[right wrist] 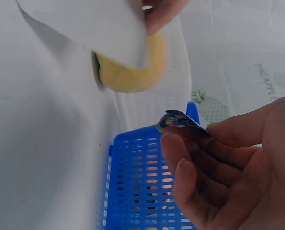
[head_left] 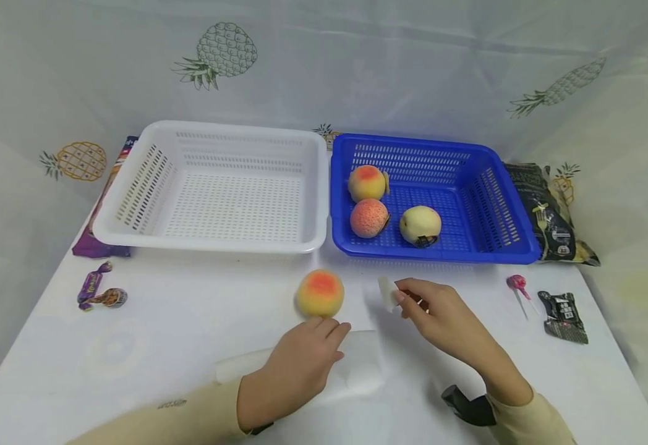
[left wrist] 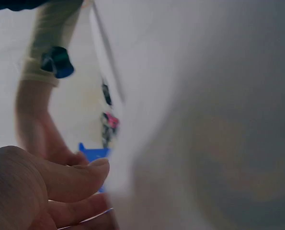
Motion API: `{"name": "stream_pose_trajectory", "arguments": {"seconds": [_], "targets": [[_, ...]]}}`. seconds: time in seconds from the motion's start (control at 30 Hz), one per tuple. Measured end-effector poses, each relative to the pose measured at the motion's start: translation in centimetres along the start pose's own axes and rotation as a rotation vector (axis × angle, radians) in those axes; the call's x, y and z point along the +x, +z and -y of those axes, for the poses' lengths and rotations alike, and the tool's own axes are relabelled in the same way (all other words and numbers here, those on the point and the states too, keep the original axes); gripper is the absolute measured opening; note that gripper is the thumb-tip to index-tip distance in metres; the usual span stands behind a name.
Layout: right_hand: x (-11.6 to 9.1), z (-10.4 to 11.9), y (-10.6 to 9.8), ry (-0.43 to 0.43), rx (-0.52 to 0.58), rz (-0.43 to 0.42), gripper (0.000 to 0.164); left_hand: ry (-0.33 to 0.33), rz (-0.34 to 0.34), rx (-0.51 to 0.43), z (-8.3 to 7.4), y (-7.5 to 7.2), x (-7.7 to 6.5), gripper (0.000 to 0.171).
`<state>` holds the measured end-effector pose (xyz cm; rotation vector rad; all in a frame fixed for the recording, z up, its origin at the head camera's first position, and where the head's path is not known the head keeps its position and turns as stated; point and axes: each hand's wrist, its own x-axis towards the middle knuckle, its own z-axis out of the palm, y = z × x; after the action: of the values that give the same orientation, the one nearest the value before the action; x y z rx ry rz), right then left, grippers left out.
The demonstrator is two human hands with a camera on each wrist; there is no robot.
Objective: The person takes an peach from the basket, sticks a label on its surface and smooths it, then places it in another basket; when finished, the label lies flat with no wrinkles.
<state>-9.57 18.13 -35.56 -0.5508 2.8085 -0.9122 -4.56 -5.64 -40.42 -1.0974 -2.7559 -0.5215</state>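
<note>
My left hand point(head_left: 296, 361) is low in the middle of the head view, holding a white paper sheet point(head_left: 363, 364). The left wrist view has the thumb at the sheet's edge, and the sheet fills much of that view. Just beyond these fingers stands a yellow peach with a red top point(head_left: 320, 293), partly covered by the sheet in the right wrist view point(right wrist: 132, 76). To its right, my right hand point(head_left: 441, 315) pinches a small sticker point(right wrist: 180, 120) between thumb and fingertips. White shows on one face of the sticker, a coloured print on the other.
At the back are a white basket point(head_left: 213, 245) and a blue basket point(head_left: 435, 254) with several fruits. Snack bags point(head_left: 549, 213) flank them. Wrapped candies point(head_left: 91, 285) lie at left; a lollipop point(head_left: 516, 282) and a black packet point(head_left: 563, 316) lie at right.
</note>
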Motion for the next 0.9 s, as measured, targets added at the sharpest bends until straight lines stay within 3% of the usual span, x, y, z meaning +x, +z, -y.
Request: {"name": "stream_pose_trajectory", "arguments": {"seconds": [0.17, 0.23, 0.3, 0.4, 0.5, 0.67, 0.8, 0.9], "targets": [[0.3, 0.0, 0.3, -0.015, 0.104, -0.011, 0.017, 0.009, -0.183, 0.088, -0.4, -1.9, 0.5, 0.026], [0.4, 0.0, 0.4, -0.029, 0.119, -0.028, 0.021, -0.03, -0.239, 0.068, 0.4, -2.7, 1.0, 0.031], [0.5, 0.1, 0.6, -0.061, 0.123, -0.053, 0.024, -0.085, -0.238, 0.024, 1.9, -3.0, 1.5, 0.044], [0.6, 0.1, 1.0, -0.138, 0.117, -0.099, 0.026, -0.159, -0.156, -0.074, 4.4, -2.5, 2.1, 0.068], [0.9, 0.4, 1.4, -0.225, 0.096, -0.139, 0.029, -0.19, -0.034, -0.206, 6.4, -1.3, 2.2, 0.079], [1.3, 1.3, 1.8, -0.384, -0.052, -0.22, 0.036, -0.244, 0.099, -0.519, 8.2, -0.3, 2.6, 0.073], [1.5, 2.8, 1.9, -0.572, -0.172, -0.319, 0.034, -0.359, 0.158, -0.837, 8.7, -0.7, 2.8, 0.059], [1.7, 4.1, 1.9, -0.699, -0.237, -0.371, 0.034, -0.371, 0.189, -1.07, 8.7, -1.3, 3.0, 0.045]]}}
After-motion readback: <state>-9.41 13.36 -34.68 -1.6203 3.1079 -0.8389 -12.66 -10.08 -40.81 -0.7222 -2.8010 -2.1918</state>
